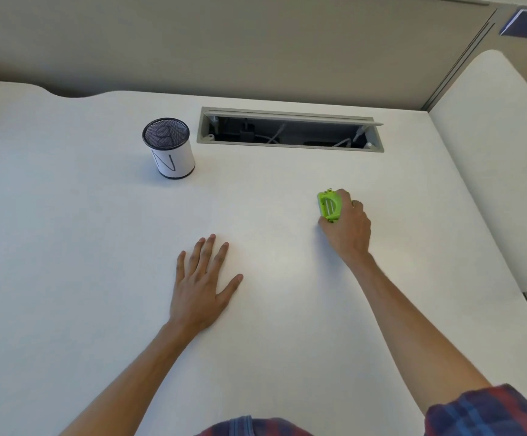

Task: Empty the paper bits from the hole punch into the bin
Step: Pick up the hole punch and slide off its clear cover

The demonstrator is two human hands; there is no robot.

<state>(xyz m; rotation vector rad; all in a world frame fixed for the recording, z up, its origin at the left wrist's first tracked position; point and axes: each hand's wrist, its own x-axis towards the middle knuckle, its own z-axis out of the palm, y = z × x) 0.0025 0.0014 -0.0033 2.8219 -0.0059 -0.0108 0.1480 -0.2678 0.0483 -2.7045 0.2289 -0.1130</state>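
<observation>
While a grey partition wall [255,42] closes off the far side, the white table [98,247] fills nearly the whole view. Set into its far edge is a long cable tray [290,132] with its lid raised, dark inside, with white cables showing. Two bare forearms reach in from the near edge, a plaid sleeve [488,410] showing at the right one. The left hand [202,284] lies flat on the table, palm down, fingers spread, holding nothing. To the far left of the tray stands the bin [169,148], a small mesh cup wrapped in white paper bearing a letter N. Well apart from it, to the right, the right hand [347,226] is closed around the small green hole punch [329,206], which sits on the table.
</observation>
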